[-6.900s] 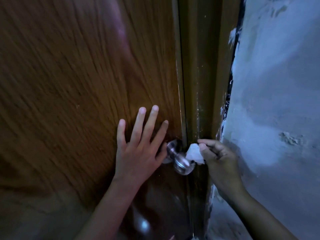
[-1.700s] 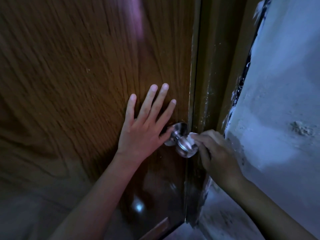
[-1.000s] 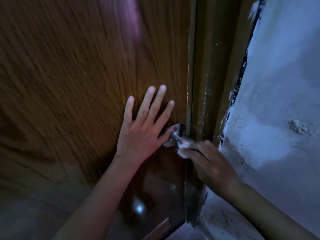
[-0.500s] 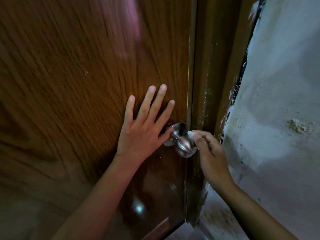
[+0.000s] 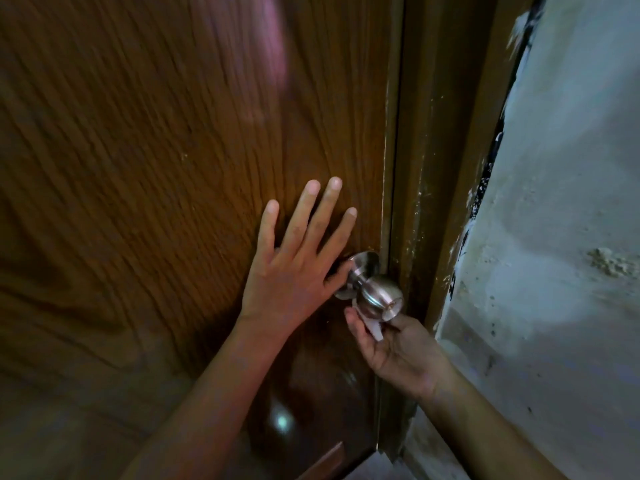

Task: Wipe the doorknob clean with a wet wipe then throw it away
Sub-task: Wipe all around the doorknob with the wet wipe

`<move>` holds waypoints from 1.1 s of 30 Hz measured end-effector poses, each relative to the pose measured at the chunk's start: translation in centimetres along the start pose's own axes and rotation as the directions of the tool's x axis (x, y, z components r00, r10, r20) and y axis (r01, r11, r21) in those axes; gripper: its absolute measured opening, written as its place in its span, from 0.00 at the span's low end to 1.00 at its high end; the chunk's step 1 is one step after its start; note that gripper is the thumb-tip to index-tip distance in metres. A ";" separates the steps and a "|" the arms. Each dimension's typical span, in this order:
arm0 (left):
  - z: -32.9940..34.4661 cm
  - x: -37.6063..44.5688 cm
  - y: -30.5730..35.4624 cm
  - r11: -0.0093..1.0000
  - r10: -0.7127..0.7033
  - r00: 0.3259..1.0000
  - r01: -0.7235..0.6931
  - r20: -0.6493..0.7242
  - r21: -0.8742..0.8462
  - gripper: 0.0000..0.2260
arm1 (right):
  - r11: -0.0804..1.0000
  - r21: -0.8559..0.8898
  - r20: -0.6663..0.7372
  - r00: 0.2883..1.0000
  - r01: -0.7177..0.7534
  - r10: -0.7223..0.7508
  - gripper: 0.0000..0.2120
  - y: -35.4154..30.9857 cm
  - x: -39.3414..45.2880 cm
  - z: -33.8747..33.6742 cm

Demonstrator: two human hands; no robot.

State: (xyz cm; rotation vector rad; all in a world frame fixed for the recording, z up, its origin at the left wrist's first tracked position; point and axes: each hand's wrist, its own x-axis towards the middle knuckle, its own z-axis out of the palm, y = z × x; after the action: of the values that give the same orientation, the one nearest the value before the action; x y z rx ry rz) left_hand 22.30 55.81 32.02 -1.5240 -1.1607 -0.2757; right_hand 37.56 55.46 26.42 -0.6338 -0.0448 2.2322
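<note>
A round silver doorknob [image 5: 380, 296] sticks out from the right edge of a brown wooden door [image 5: 173, 168]. My left hand [image 5: 298, 265] lies flat on the door just left of the knob, fingers spread, thumb touching the knob's base plate. My right hand [image 5: 391, 344] is cupped palm-up under the knob. It holds a white wet wipe [image 5: 372, 325] pressed against the knob's underside. Most of the wipe is hidden between my fingers and the knob.
A brown door frame [image 5: 436, 168] runs down just right of the knob. Beyond it stands a rough pale wall [image 5: 561, 237] with chipped patches. A strip of floor shows below the door's bottom corner [image 5: 367, 469].
My right hand has dropped from the top and right side of the knob to its underside, turning palm-up with the wipe. The left hand has stayed flat on the door.
</note>
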 end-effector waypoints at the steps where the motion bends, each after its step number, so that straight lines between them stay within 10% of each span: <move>1: 0.0 0.0 0.0 1.000 -0.001 1.000 0.001 -0.003 0.002 0.26 | 0.999 -0.039 -0.044 0.999 0.013 -0.014 0.12 -0.2 0.0 -0.2; 7: 0.0 0.0 0.0 1.000 -0.006 1.000 0.006 0.000 -0.005 0.26 | 0.879 -0.411 -0.179 0.924 0.241 -0.337 0.07 -1.0 -0.5 -1.1; 13: 0.0 0.0 0.1 1.000 -0.016 1.000 0.015 -0.020 -0.016 0.25 | 0.198 -0.800 0.172 0.531 0.567 -0.829 0.06 0.3 -1.9 -2.2; 23: -0.3 0.1 0.0 0.999 -0.007 1.000 0.007 0.008 -0.043 0.25 | -0.516 -0.716 0.666 0.241 0.470 -0.706 0.04 0.8 -1.9 -2.9; 33: 0.0 0.0 0.0 1.000 0.001 1.000 -0.001 -0.002 -0.020 0.25 | -0.410 -0.784 0.590 0.357 0.466 -0.724 0.06 1.6 -1.9 -4.1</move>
State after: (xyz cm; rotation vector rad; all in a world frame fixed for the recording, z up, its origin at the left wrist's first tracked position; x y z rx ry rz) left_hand 22.27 55.79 32.05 -1.5414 -1.1589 -0.2890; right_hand 39.31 52.33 23.28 -1.1001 -1.5663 0.4998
